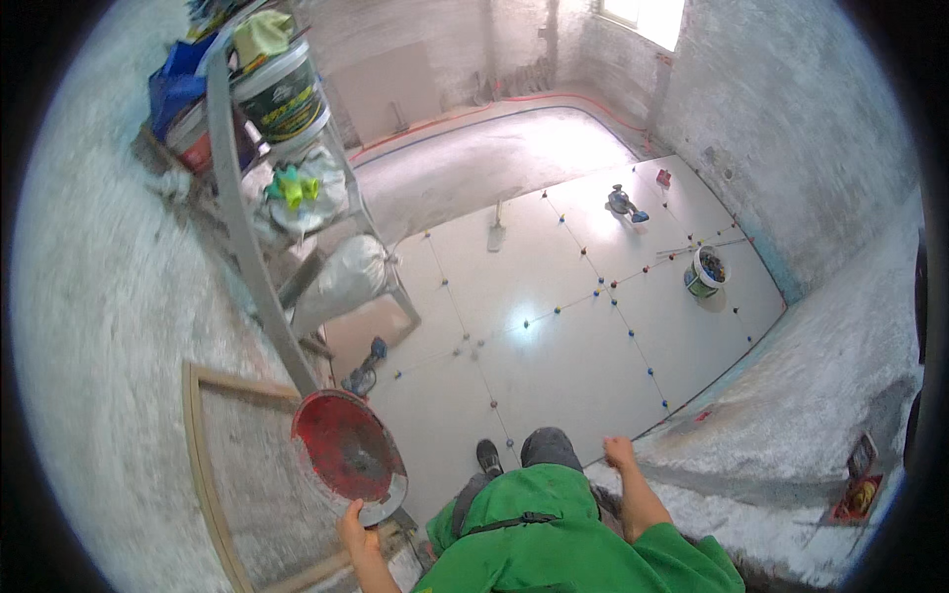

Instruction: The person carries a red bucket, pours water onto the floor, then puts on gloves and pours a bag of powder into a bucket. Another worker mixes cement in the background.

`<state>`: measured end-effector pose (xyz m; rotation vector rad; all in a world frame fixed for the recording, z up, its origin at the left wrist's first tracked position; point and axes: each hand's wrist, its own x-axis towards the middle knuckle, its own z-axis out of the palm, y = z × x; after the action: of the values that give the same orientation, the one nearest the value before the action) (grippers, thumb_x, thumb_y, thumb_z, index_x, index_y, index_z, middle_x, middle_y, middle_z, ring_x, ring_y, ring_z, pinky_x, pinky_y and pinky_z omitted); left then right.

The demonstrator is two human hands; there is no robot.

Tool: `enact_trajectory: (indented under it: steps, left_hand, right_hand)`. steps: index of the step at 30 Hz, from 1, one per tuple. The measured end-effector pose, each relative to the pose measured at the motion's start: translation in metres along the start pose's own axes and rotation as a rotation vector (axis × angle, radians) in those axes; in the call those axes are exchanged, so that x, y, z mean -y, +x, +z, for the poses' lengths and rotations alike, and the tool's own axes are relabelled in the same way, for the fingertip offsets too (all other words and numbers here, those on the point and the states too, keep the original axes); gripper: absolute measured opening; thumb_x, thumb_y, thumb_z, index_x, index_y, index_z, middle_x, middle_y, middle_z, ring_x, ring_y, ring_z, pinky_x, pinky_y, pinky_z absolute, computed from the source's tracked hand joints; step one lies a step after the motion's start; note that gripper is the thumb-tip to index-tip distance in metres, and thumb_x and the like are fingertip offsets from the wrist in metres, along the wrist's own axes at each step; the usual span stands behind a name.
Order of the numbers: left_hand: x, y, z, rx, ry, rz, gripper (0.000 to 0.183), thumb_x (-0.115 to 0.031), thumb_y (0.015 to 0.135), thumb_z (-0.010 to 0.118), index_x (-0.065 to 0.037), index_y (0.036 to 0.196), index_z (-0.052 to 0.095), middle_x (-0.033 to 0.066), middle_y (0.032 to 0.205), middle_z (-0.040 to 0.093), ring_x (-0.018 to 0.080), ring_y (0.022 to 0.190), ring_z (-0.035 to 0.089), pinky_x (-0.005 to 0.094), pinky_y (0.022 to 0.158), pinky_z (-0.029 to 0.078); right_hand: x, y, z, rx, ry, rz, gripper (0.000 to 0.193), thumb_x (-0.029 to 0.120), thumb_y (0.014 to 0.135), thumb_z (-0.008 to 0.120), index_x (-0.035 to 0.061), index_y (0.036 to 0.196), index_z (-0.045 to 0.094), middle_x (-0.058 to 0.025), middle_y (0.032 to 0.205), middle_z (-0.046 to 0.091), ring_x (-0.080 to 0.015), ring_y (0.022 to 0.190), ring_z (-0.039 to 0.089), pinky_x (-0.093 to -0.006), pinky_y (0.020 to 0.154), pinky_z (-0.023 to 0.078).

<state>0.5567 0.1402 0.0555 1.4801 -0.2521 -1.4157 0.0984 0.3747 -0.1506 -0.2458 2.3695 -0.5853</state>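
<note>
My left hand grips the near rim of a round red basin, tilted beside my left leg. Grey residue coats the inside of the basin, and its rim is pale and dusty. Out to my right, my right hand is closed in a loose fist, with nothing visible in it. Below me lies a floor of large pale tiles, with small blue, red, yellow and black levelling caps along the joints.
A grey ladder at the left carries a bucket, green gloves and a white sack. On the tiles stand a bucket of caps, a blue suction tool and another blue tool. A wooden frame leans left.
</note>
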Motion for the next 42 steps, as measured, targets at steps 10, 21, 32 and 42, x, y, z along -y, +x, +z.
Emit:
enact_trajectory:
  steps: [10,21,32,42]
  left_hand:
    - [-0.024,0.114,0.342,0.166,0.230,0.057,0.037,0.005,0.074,0.057,0.009,0.110,0.048,0.0164,0.104,0.055,0.0299,0.091,0.057,0.0434,0.077,0.050]
    - [0.026,0.182,0.656,0.435,0.256,-0.111,0.030,0.005,0.072,0.059,0.005,0.100,0.050,0.0124,0.093,0.058,0.0260,0.079,0.060,0.0404,0.067,0.053]
    - [0.099,0.227,0.964,0.771,0.396,-0.062,0.028,0.010,0.068,0.060,0.007,0.095,0.055,0.0122,0.085,0.060,0.0237,0.071,0.061,0.0380,0.063,0.052]
    - [0.185,0.225,1.235,0.998,0.695,-0.200,0.021,0.005,0.070,0.061,0.005,0.090,0.057,0.0099,0.080,0.061,0.0206,0.069,0.061,0.0335,0.062,0.050]
  right_hand:
    - [0.017,0.095,-0.030,-0.215,0.259,0.498,0.030,0.021,0.079,0.051,-0.0059,0.072,0.063,-0.0235,0.065,0.061,-0.0345,0.059,0.063,-0.0438,0.062,0.050]
    - [0.299,0.376,-0.158,-0.182,0.455,0.096,0.022,0.019,0.081,0.052,-0.0010,0.071,0.053,-0.0095,0.056,0.055,-0.0184,0.046,0.055,-0.0327,0.042,0.046]
    - [0.416,0.518,-0.228,-0.251,0.657,0.255,0.022,0.012,0.081,0.052,-0.0008,0.064,0.052,-0.0076,0.049,0.051,-0.0177,0.038,0.051,-0.0322,0.036,0.044]
    - [0.435,0.609,-0.248,-0.411,1.140,0.701,0.010,0.010,0.083,0.048,0.0017,0.080,0.052,-0.0079,0.060,0.052,-0.0176,0.043,0.050,-0.0332,0.038,0.048]
